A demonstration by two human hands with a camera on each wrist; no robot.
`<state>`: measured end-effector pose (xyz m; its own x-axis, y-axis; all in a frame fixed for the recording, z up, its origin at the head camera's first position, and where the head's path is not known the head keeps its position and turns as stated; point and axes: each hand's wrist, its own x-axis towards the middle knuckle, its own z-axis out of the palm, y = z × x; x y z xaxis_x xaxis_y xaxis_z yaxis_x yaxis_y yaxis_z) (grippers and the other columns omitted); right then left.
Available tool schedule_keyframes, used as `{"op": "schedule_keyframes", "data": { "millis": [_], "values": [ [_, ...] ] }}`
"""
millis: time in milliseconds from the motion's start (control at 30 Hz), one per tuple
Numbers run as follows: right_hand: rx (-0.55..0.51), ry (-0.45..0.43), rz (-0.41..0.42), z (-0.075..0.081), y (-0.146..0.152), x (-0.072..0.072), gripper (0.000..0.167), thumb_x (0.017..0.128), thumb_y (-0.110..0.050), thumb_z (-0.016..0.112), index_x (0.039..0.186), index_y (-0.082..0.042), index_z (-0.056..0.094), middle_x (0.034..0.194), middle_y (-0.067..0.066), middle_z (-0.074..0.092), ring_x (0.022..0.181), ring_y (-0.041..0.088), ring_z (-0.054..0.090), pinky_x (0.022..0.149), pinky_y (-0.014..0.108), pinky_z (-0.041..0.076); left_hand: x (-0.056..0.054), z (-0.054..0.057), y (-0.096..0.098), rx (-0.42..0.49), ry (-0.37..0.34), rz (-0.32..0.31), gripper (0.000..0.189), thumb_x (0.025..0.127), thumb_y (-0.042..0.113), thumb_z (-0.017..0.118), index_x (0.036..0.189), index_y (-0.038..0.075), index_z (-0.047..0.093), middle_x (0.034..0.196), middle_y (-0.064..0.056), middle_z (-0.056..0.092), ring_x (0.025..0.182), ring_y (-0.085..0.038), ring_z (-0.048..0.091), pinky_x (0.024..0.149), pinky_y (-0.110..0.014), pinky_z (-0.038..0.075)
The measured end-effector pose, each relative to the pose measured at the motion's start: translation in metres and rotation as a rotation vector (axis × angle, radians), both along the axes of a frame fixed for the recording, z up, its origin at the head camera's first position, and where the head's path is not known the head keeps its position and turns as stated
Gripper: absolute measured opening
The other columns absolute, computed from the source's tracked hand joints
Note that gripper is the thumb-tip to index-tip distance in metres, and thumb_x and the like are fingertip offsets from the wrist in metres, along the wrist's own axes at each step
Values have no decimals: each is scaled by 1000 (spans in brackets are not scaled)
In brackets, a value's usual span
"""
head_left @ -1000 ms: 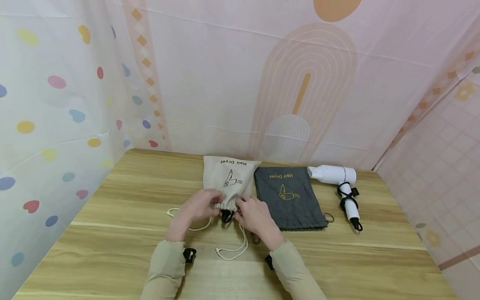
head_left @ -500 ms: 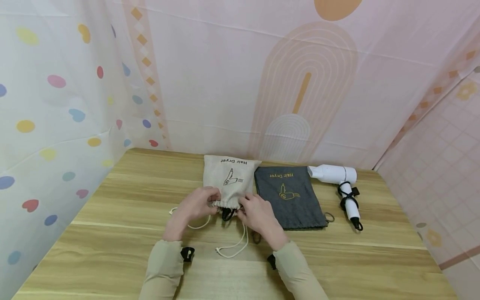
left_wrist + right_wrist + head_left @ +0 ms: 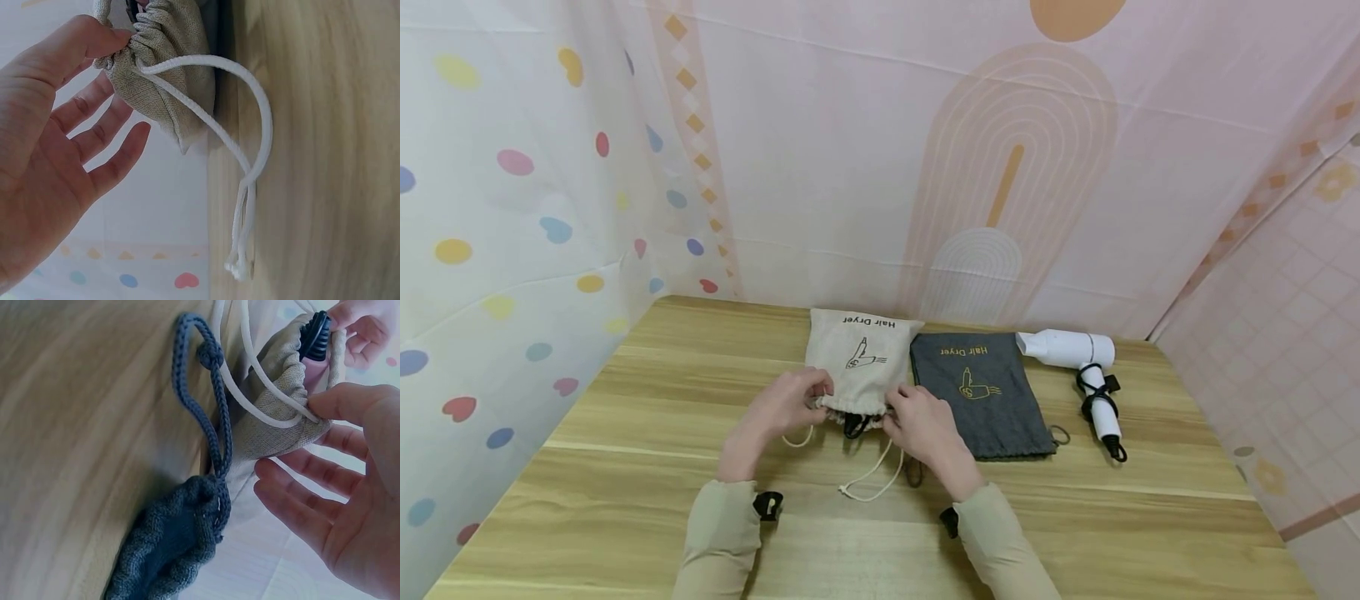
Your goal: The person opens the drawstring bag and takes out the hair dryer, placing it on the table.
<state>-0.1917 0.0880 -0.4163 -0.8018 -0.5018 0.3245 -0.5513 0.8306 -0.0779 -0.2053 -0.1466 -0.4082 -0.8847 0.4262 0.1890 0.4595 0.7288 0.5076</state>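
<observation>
A beige drawstring bag (image 3: 863,362), printed "Hair Dryer", lies at the back of the table with its gathered mouth toward me. At that mouth's left side, my left hand (image 3: 778,407) pinches the cloth between thumb and forefinger; its other fingers are spread in the left wrist view. My right hand (image 3: 925,425) pinches the opposite side. Inside the opening, the right wrist view shows a pink handle (image 3: 315,375) with a black ribbed cord end (image 3: 317,336); the rest is hidden by cloth. White drawstring loops (image 3: 265,119) hang from both sides.
Right of the beige bag lies a dark grey drawstring bag (image 3: 977,408) with its own cord loops (image 3: 219,412). Farther right rests a white hair dryer (image 3: 1063,348), its black cord wrapped round the handle. Patterned curtains (image 3: 820,167) stand behind the wooden table (image 3: 647,467).
My hands have drawn apart, the left moving left and the right slightly right. The beige bag's mouth is stretched wider, and the drawstring loops have shifted with it.
</observation>
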Motion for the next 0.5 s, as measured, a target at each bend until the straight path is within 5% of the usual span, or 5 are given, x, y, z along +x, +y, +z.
{"op": "schedule_keyframes", "data": {
  "millis": [500],
  "values": [
    [-20,18,-18,1,8,-1,7,87,-20,64,81,-17,61,71,-4,50,57,12,44,43,23,27,1,4,-13,-8,12,43,25,69,0,71,91,10,64,81,-3,64,73,-14,59,68,-29,51]
  ]
}}
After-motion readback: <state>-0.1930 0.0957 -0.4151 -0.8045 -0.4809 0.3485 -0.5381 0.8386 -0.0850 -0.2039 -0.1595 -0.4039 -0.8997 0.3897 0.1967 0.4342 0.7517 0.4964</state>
